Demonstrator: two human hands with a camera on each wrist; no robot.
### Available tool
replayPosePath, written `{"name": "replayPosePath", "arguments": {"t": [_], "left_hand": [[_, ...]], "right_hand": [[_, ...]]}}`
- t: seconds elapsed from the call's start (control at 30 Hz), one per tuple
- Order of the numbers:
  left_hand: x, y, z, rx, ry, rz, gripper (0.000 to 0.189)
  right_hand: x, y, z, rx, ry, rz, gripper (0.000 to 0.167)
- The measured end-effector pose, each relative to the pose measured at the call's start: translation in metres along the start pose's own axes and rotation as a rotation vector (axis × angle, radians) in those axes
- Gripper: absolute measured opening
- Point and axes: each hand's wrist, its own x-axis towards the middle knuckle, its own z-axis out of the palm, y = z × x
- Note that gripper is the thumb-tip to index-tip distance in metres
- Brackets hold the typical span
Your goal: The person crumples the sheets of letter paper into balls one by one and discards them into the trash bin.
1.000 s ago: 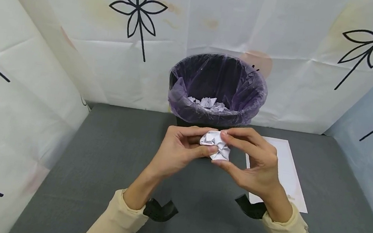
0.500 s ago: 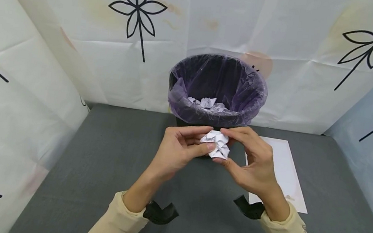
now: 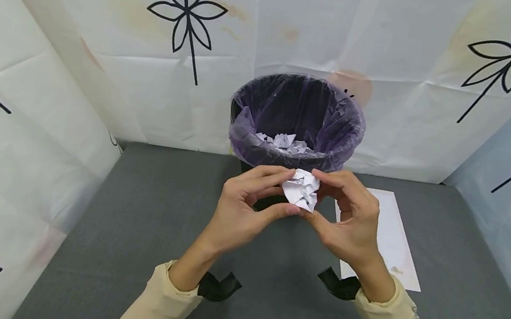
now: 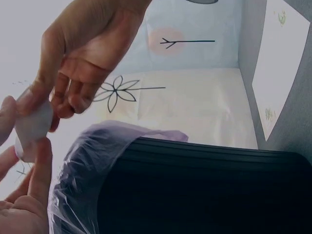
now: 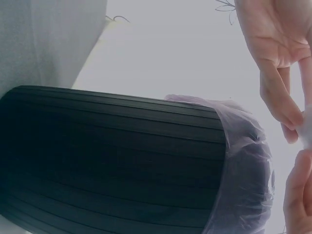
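Observation:
A crumpled ball of white paper [image 3: 301, 189] is held between both hands in front of the waste bin. My left hand [image 3: 242, 206] pinches its left side, thumb below and fingers above. From the other side, my right hand [image 3: 349, 213] grips it between thumb and fingertips. In the left wrist view the paper ball [image 4: 34, 126] appears pale between the fingers of both hands. Only a sliver of it enters the right wrist view at the right edge. Behind the hands stands the black bin [image 5: 112, 156], lined with a purple plastic bag [image 3: 343, 144].
Several crumpled papers [image 3: 286, 142] lie inside the bin. A flat white sheet [image 3: 392, 235] rests on the dark grey table [image 3: 153, 211], partly behind the right hand. White patterned fabric [image 3: 124, 16] walls off the back and sides.
The paper ball has been turned between the fingers and raised slightly toward the bin. Both hands have shifted their fingertips on it, the left thumb now at its lower edge.

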Motion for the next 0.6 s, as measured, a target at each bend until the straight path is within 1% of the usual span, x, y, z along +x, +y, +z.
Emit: {"name": "replayPosePath", "arguments": {"t": [0.07, 0.13, 0.27, 0.33, 0.4, 0.47, 0.6], "left_hand": [[0.0004, -0.0016, -0.0005, 0.006, 0.000, 0.024, 0.052], [0.0002, -0.0032, -0.0005, 0.015, 0.001, 0.059, 0.049], [-0.0002, -0.0064, -0.0007, 0.053, 0.000, 0.154, 0.043], [0.0004, -0.0075, -0.0003, 0.081, 0.001, 0.196, 0.036], [0.0012, -0.0087, 0.0001, 0.114, 0.008, 0.236, 0.035], [0.0022, -0.0090, 0.0011, 0.149, 0.022, 0.271, 0.041], [0.0038, -0.0091, 0.0028, 0.225, 0.060, 0.325, 0.043]], "right_hand": [[0.0005, -0.0016, -0.0018, 0.043, -0.023, 0.008, 0.057], [0.0009, -0.0035, -0.0040, 0.109, -0.047, 0.026, 0.061], [0.0026, -0.0063, -0.0077, 0.236, -0.083, 0.062, 0.066], [0.0030, -0.0069, -0.0083, 0.271, -0.087, 0.078, 0.067], [0.0032, -0.0076, -0.0081, 0.285, -0.083, 0.092, 0.065], [0.0030, -0.0085, -0.0073, 0.281, -0.077, 0.093, 0.063], [0.0019, -0.0102, -0.0036, 0.237, -0.036, 0.043, 0.058]]}}
